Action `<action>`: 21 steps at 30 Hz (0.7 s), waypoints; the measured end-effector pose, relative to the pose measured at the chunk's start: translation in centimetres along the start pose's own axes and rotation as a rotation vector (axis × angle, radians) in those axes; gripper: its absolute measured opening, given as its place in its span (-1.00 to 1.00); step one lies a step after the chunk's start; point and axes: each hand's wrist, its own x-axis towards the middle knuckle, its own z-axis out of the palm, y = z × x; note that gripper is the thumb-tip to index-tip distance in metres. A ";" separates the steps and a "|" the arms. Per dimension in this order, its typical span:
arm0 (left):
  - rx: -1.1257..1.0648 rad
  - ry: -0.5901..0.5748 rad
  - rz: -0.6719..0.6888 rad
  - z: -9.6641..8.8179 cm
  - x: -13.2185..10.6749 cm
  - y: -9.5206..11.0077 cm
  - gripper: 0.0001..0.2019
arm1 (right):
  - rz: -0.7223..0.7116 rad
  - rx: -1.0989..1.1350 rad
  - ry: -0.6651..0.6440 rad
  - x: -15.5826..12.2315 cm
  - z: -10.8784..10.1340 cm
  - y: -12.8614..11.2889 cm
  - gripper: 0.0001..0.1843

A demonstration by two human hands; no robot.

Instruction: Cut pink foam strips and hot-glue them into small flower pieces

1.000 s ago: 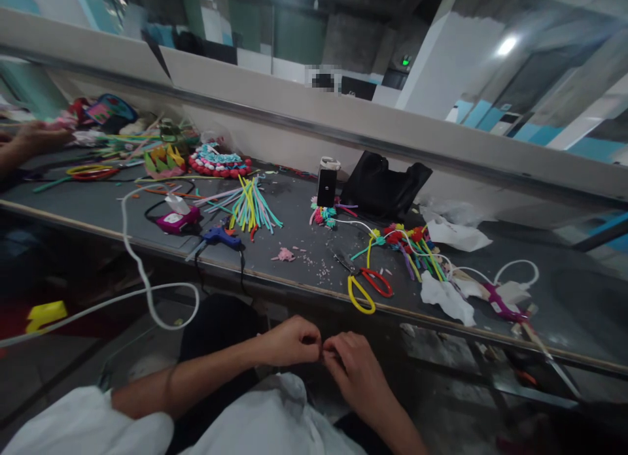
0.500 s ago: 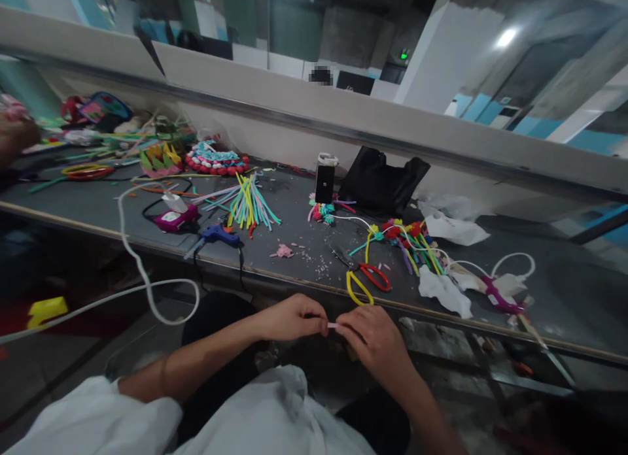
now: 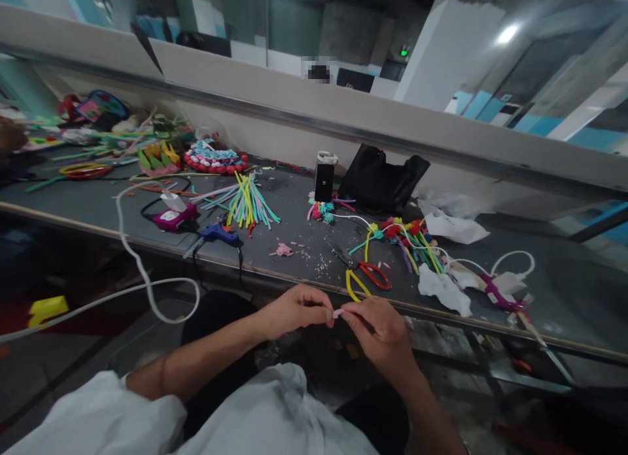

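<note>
My left hand (image 3: 300,308) and my right hand (image 3: 377,324) meet just below the front edge of the dark worktable (image 3: 304,210). Both pinch a small pink piece (image 3: 337,313) between their fingertips. Scissors with one yellow and one red handle (image 3: 362,280) lie on the table right above my right hand. A small pink scrap (image 3: 283,250) and pale crumbs lie a little further left.
A blue glue gun (image 3: 216,234), a bundle of coloured pipe cleaners (image 3: 250,206), a phone standing upright (image 3: 324,180), a black bag (image 3: 380,184), flower stems (image 3: 409,239) and crumpled white paper (image 3: 444,291) sit on the table. A white cable (image 3: 147,291) hangs off the edge at left.
Both hands have risen together toward the table edge. The small pink piece, hidden a second ago, now shows between the fingertips.
</note>
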 end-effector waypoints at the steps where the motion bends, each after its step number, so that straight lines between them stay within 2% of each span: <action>1: -0.023 0.029 -0.014 0.1 0.0 -0.2 -0.72 | 0.017 0.017 0.009 -0.2 0.3 0.0 -0.84; 4: -0.089 0.117 0.006 0.6 0.1 -0.5 -0.75 | 0.045 0.065 0.026 -0.7 1.3 -0.2 -0.85; 7: -0.103 0.214 0.095 1.1 0.3 -0.6 -0.80 | 0.061 0.101 0.058 -1.1 2.2 -0.7 -0.85; 11: 0.063 0.340 0.217 0.9 0.8 -1.2 -0.82 | 0.086 0.076 0.037 -1.3 3.1 -1.0 -0.84; 13: 0.165 0.371 0.218 0.1 1.0 -2.1 -0.82 | 0.088 0.015 -0.013 -0.8 3.4 -0.9 -0.83; 15: 0.139 0.333 0.147 -0.9 1.2 -3.7 -0.85 | 0.094 -0.069 -0.027 0.5 3.7 -0.6 -0.82; 17: 0.002 0.302 0.026 -1.9 1.1 -6.0 -0.87 | 0.104 -0.141 -0.004 2.5 4.4 -0.6 -0.82; 19: -0.026 0.280 -0.035 -2.6 0.8 -8.6 -0.83 | 0.097 -0.138 -0.022 5.1 5.8 -1.1 -0.72; 21: -0.037 0.245 -0.094 -3.1 0.3 -11.1 -0.79 | -0.001 -0.054 -0.128 7.9 8.1 -2.1 -0.58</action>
